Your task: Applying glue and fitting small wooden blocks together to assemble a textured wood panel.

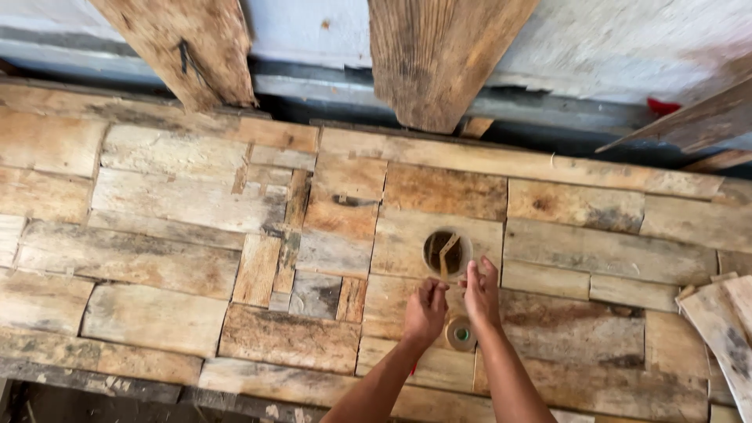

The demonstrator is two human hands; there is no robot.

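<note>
Rough wood scraps make a patchwork panel (pixel 196 235) with a round hole (pixel 447 252). Both hands, left hand (pixel 425 309) and right hand (pixel 482 291), pinch something tiny (too small to tell) just below the hole, beside a tape roll (pixel 460 334). It could slip and drop through.

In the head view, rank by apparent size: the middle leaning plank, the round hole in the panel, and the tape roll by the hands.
1. Middle leaning plank, by far the largest.
2. Round hole.
3. Tape roll, partly hidden by the right hand, so only slightly smaller at best.
</note>
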